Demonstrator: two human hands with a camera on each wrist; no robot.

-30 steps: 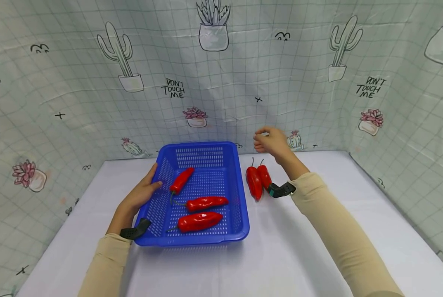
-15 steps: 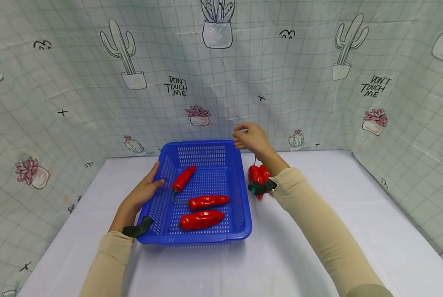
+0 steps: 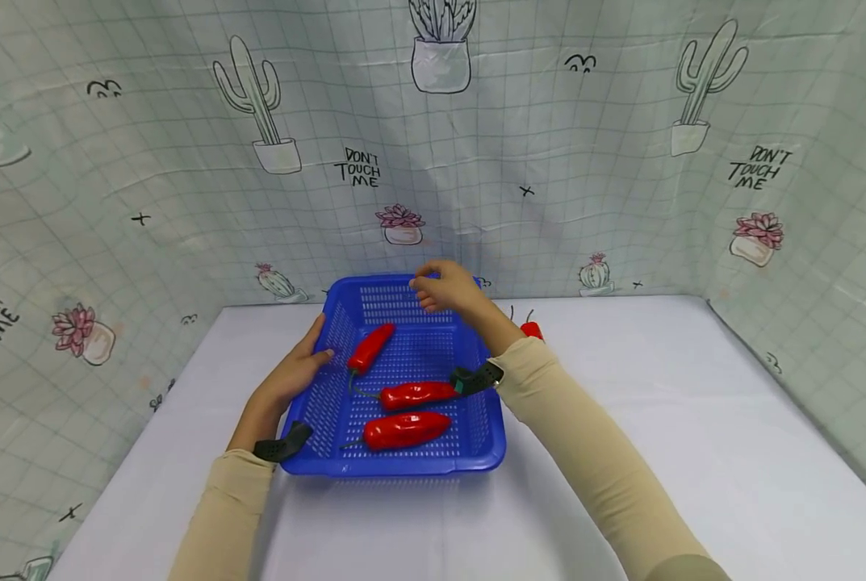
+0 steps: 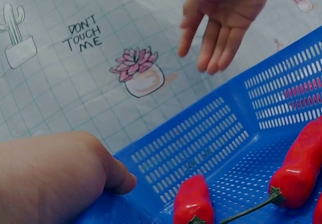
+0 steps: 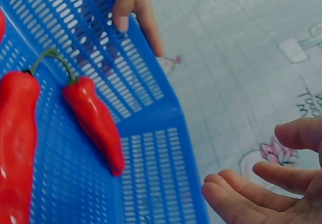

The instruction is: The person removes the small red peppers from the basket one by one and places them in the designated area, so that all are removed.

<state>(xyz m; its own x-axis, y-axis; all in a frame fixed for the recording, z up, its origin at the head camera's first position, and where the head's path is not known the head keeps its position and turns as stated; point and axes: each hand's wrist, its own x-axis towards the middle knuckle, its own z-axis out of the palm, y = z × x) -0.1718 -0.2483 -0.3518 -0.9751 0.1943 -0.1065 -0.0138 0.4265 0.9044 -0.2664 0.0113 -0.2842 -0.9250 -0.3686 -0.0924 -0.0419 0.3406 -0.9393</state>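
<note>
A blue perforated plastic basket (image 3: 403, 466) holds 3 red peppers: a small slanted one (image 3: 371, 349), a middle one (image 3: 412, 395) partly behind the right wristband, and a front one (image 3: 407, 431). At the basket's left rim my left hand (image 3: 294, 375) grips the side, thumb inside and fingers outside, as the right wrist view also shows. Over the far end of the basket hovers my right hand (image 3: 447, 286), holding nothing. Its fingers (image 5: 287, 178) are loosely bent and spread from the thumb in the right wrist view.
On the white table (image 3: 694, 420), right of the basket, a red pepper (image 3: 531, 329) peeks out behind the right sleeve, with another stem beside it. A cloth (image 3: 549, 145) printed with cacti hangs behind and at both sides.
My right hand has moved left, from above the loose peppers to over the basket's far end, and its arm now hides most of them. The left hand stays at the rim.
</note>
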